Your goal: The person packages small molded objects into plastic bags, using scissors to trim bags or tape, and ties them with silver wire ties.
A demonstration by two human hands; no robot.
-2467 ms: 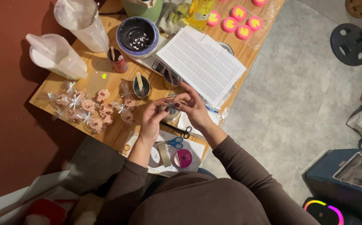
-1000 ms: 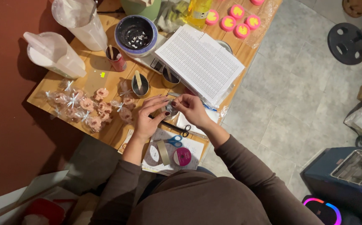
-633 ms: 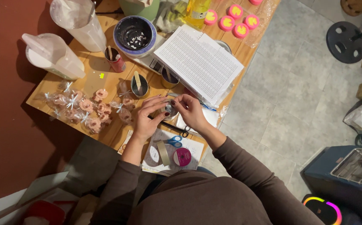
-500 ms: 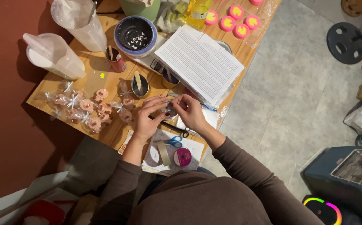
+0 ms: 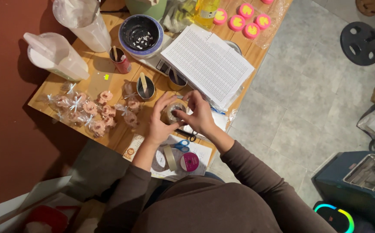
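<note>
Wooden desk (image 5: 96, 69), set slantwise across the upper left and centre of the frame. Lying on it:
- two clear plastic jugs (image 5: 57, 57) at the upper left;
- dark bowl with a blue rim (image 5: 141, 33), top centre, flecked white inside;
- small red cup (image 5: 121, 61) holding a stick;
- small round tin (image 5: 146, 87) with a wooden stick, centre;
- stack of printed sheets (image 5: 207, 64), right of centre;
- cluster of pink sweets in clear wrappers (image 5: 93, 111) tied with pale ribbon, left;
- pink round moulds with yellow centres (image 5: 244, 19), top right;
- blue-handled scissors (image 5: 180, 146), tape roll (image 5: 170, 158) and pink ribbon spool (image 5: 189, 162) on paper at the lower edge.
</note>
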